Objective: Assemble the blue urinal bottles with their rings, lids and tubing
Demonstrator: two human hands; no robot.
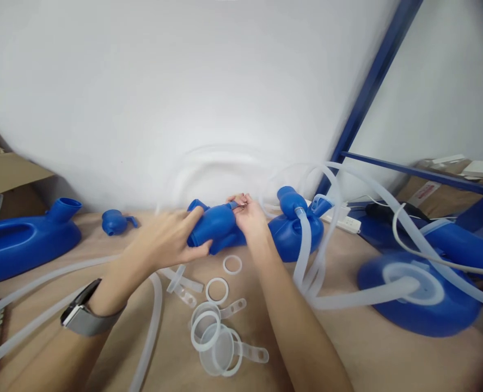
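My left hand is wrapped around a blue bulb-shaped plastic fitting from its wide end. At the narrow end, the fingers of my right hand are pinched around the fitting's spout. Whether a hose end is also between those fingers is hidden. Another blue plastic part lies behind and below the fitting, partly covered. Just right of my right hand rests a blue plastic bottle, and above it is a similar blue fitting with a clear hose on its spout.
Clear caps with straps and white rings lie in front. Left are a loose blue fitting, a blue bottle and a cardboard box. Right are a capped blue bottle, a power strip and a blue metal frame.
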